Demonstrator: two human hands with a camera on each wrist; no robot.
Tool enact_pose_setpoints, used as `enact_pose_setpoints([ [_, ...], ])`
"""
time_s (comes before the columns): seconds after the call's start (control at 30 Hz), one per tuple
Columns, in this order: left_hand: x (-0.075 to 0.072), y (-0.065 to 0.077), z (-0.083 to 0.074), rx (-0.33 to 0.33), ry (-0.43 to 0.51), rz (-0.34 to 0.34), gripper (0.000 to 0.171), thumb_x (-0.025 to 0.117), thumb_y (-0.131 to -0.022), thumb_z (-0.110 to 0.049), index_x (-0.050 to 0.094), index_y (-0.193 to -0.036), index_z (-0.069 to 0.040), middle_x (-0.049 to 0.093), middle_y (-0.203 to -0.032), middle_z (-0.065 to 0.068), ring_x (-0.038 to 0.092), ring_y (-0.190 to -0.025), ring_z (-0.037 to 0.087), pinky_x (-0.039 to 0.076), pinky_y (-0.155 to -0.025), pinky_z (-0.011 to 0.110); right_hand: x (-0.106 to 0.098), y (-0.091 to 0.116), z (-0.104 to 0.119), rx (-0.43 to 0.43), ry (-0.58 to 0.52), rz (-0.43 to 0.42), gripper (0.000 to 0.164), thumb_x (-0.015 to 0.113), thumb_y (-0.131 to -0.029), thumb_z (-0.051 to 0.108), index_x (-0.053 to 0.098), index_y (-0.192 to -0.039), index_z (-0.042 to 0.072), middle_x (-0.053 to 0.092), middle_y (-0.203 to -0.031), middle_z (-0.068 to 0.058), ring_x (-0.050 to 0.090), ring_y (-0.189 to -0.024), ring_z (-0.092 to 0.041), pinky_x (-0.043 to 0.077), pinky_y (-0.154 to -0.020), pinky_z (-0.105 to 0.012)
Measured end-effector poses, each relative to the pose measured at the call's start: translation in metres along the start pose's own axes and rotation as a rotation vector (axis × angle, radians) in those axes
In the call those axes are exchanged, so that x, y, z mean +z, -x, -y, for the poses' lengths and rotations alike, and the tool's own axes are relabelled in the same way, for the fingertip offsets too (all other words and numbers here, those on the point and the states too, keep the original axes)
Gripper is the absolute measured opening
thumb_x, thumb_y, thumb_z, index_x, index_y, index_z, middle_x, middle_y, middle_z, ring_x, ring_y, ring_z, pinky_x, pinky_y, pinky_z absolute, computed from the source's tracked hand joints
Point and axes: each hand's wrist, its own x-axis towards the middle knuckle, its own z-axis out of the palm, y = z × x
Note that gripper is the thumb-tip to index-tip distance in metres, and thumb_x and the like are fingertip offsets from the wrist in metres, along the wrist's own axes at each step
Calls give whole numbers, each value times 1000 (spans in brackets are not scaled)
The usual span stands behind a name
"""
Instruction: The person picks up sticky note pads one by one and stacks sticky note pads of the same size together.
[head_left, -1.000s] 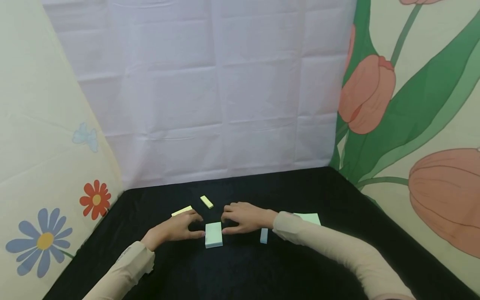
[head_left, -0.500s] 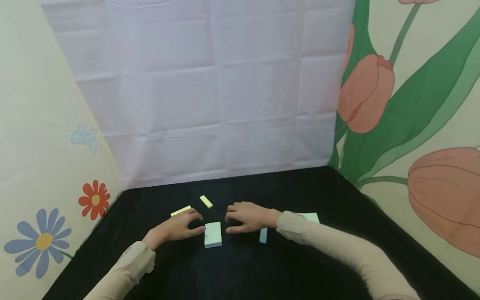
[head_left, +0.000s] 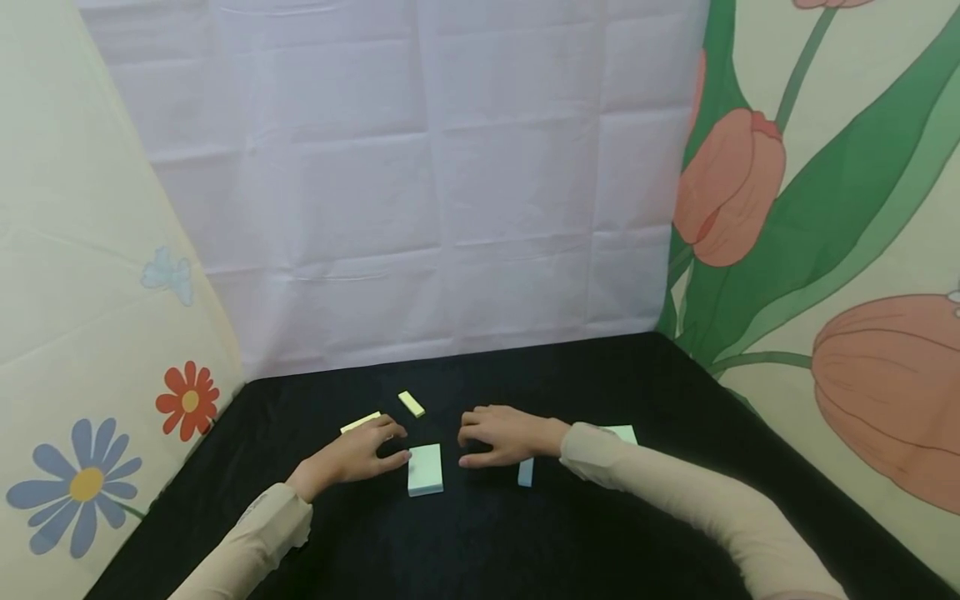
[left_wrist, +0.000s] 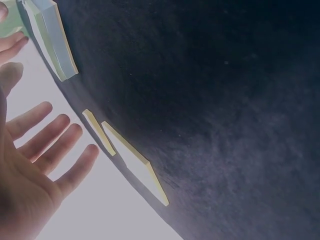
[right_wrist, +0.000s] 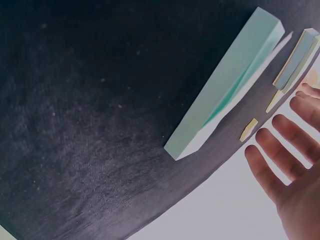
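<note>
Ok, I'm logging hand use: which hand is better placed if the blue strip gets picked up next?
Probably the right hand: it appears to hold nothing, and the blue strip lies close to it in the head view. The left hand is on the other side of the pale-topped stack.

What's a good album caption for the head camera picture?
Left hand and right hand on either side of a pale green-topped stack on black cloth.

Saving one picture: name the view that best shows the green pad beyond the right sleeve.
The right wrist view: the green pad shows large and uncovered. The head view shows only part, beyond the right sleeve; the left wrist view shows none I can make out.
</note>
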Motion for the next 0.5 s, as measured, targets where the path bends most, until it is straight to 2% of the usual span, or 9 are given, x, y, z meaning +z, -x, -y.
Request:
enact_pose_setpoints([
  [0.5,1,-2,0,16,-36,-45,47,57,-100,-42,65,-122,-1,60,-117,12,60,-101,27,50,-85,47,-3,8,2,-41,21,-31,37,51,-100,52,68,-110,20,56,-104,7,49,-85,-6,42,-73,-22],
])
